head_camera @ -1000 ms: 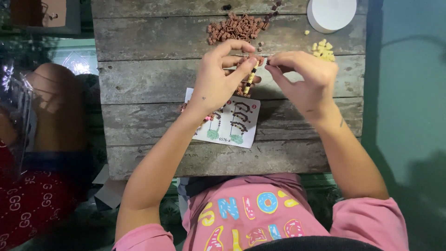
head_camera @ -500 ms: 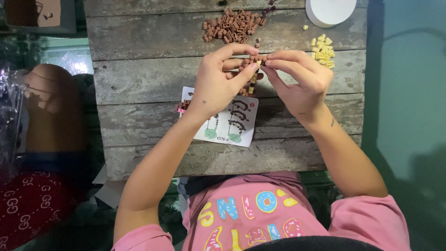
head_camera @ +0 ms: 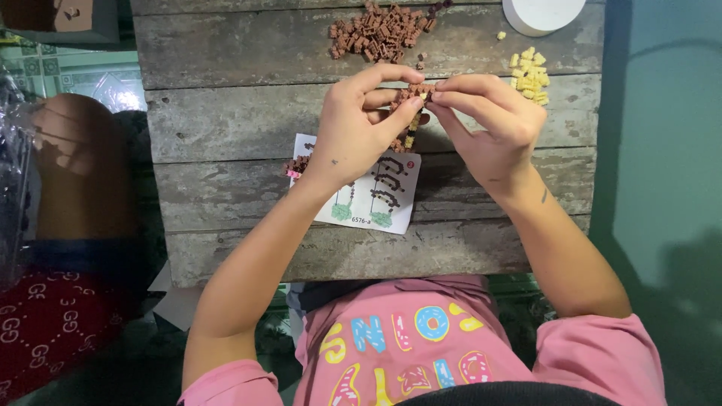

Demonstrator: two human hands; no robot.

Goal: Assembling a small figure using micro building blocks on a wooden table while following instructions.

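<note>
I hold both hands above the weathered plank counter (head_camera: 241, 113): left hand (head_camera: 359, 124) and right hand (head_camera: 492, 124) fingers pinching one small brown brick assembly (head_camera: 416, 92), teal floor beside the counter

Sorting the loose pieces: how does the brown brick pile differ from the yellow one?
The heap of small brown bricks is much larger than the cluster of small pale yellow bricks. The brown heap lies beyond the left hand; the yellow cluster lies beyond the right hand. Both rest loose on the weathered wooden table.

Both hands, left hand (head_camera: 361, 124) and right hand (head_camera: 492, 124), pinch a small brown brick piece (head_camera: 416, 92) above the instruction sheet (head_camera: 368, 195).
</note>
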